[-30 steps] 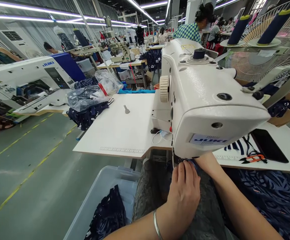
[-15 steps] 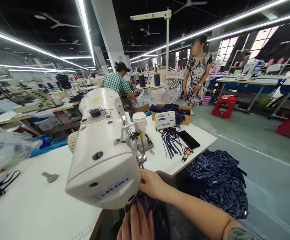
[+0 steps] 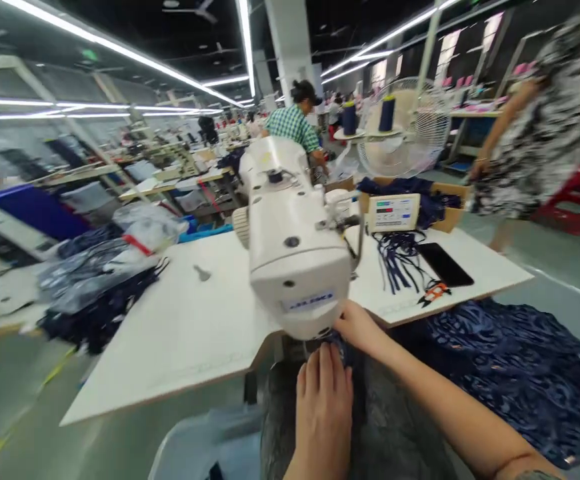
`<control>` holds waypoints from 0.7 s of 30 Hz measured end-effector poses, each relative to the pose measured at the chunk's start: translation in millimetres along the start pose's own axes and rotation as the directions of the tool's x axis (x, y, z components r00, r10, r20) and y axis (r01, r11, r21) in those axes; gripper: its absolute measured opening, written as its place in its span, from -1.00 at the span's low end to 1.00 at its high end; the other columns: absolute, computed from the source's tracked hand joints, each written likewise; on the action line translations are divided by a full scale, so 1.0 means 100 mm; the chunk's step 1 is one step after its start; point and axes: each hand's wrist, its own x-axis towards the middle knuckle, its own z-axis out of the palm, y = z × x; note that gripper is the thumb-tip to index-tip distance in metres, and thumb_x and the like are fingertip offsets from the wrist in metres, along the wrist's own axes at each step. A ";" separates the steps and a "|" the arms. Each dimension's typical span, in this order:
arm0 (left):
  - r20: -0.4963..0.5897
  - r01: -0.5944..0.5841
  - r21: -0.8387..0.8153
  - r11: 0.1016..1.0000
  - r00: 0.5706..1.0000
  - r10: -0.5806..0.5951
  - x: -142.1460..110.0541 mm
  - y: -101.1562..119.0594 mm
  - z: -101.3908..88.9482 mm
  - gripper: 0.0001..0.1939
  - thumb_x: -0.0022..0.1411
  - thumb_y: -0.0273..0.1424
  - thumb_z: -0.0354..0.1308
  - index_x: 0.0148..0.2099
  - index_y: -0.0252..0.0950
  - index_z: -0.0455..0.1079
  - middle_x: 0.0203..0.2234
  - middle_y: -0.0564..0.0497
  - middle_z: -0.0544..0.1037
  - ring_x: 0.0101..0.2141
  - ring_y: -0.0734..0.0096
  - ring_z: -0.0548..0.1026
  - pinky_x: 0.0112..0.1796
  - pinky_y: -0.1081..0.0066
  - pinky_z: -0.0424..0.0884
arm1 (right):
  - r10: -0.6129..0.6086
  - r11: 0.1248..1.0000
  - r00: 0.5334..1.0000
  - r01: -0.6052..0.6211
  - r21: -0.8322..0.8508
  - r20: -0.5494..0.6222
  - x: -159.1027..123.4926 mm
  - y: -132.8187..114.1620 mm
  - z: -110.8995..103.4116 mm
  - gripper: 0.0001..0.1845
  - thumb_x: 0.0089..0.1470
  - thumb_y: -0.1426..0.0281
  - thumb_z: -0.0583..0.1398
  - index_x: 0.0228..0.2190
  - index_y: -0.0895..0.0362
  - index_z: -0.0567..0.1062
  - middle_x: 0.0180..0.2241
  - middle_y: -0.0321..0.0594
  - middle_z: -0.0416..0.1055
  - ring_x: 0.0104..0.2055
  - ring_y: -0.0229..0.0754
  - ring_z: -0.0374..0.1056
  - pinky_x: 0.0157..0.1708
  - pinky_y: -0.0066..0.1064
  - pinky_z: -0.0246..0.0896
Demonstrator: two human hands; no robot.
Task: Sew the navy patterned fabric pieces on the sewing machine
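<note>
The white sewing machine (image 3: 275, 213) stands in the middle of the view. Under its head lies a piece of navy fabric (image 3: 340, 341), mostly hidden by the machine and hands. My left hand (image 3: 324, 393) holds the fabric from the front, its fingers close together and pointing toward the needle area. On the right of the machine head, my right hand (image 3: 363, 328) is closed at the fabric's far side. Its fingertips are partly hidden behind the head.
The white table (image 3: 195, 327) holds a control box (image 3: 394, 213), navy straps (image 3: 399, 263), a black phone (image 3: 444, 264) and orange thread snips (image 3: 435, 293). A navy garment pile (image 3: 515, 373) is at right, a pale blue bin (image 3: 205, 447) below. Two people stand nearby.
My view has swung left and down, so the machine appears farther right and the bin has come into view. Both hands stay at the fabric under the machine head.
</note>
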 end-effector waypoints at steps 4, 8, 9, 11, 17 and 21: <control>0.053 0.051 -0.011 0.999 0.997 -0.051 0.00 0.04 -0.03 -0.69 0.33 -0.46 0.06 0.05 -0.52 0.41 -0.10 -0.18 0.53 -0.13 0.13 0.48 -0.15 0.18 0.46 | 0.010 0.999 0.999 -0.012 0.041 0.036 -0.02 0.03 0.00 -0.83 0.07 0.44 0.10 -0.47 0.13 0.48 -0.39 -0.21 0.42 -0.27 -0.11 0.34 -0.17 -0.30 0.26; 0.143 0.073 -0.004 0.997 0.987 -0.071 -0.01 0.06 -0.04 -0.65 0.32 -0.42 0.10 0.10 -0.48 0.38 -0.03 -0.17 0.49 -0.06 0.11 0.46 -0.10 0.17 0.48 | 0.021 1.000 1.000 -0.021 -0.001 -0.006 -0.04 0.00 -0.01 -0.79 0.06 0.36 0.09 -0.56 0.10 0.40 -0.40 -0.21 0.39 -0.31 -0.12 0.35 -0.19 -0.29 0.27; 0.158 0.075 -0.004 0.997 0.985 -0.074 -0.01 0.06 -0.04 -0.64 0.32 -0.41 0.10 0.12 -0.47 0.37 -0.02 -0.17 0.49 -0.05 0.11 0.46 -0.09 0.17 0.48 | 0.022 1.000 1.000 -0.022 -0.021 -0.018 -0.03 0.00 -0.01 -0.77 0.07 0.34 0.09 -0.58 0.10 0.39 -0.40 -0.22 0.39 -0.33 -0.13 0.34 -0.20 -0.29 0.28; 0.173 0.082 -0.003 0.997 0.982 -0.080 0.00 0.06 -0.03 -0.63 0.33 -0.40 0.09 0.13 -0.46 0.36 -0.01 -0.17 0.48 -0.04 0.12 0.46 -0.08 0.17 0.49 | 0.014 0.998 0.999 -0.016 -0.052 -0.035 -0.03 0.00 -0.01 -0.73 0.09 0.31 0.09 -0.60 0.09 0.39 -0.41 -0.22 0.39 -0.37 -0.15 0.32 -0.23 -0.32 0.28; 0.185 0.082 0.010 0.997 0.979 -0.083 0.02 0.06 -0.02 -0.62 0.34 -0.38 0.08 0.14 -0.47 0.35 0.00 -0.18 0.48 -0.04 0.10 0.46 -0.08 0.17 0.51 | 0.002 0.995 0.998 -0.007 -0.096 -0.055 -0.02 0.06 0.03 -0.75 0.12 0.32 0.09 -0.55 0.08 0.43 -0.44 -0.24 0.39 -0.34 -0.14 0.31 -0.30 -0.35 0.28; 0.186 0.076 0.008 0.997 0.980 -0.076 0.02 0.06 -0.03 -0.62 0.34 -0.39 0.08 0.14 -0.47 0.36 0.00 -0.18 0.47 -0.04 0.10 0.46 -0.08 0.18 0.51 | 0.007 0.995 0.999 -0.012 -0.101 -0.053 -0.02 0.12 0.06 -0.77 0.12 0.34 0.09 -0.52 0.09 0.45 -0.41 -0.22 0.41 -0.37 -0.14 0.31 -0.33 -0.33 0.28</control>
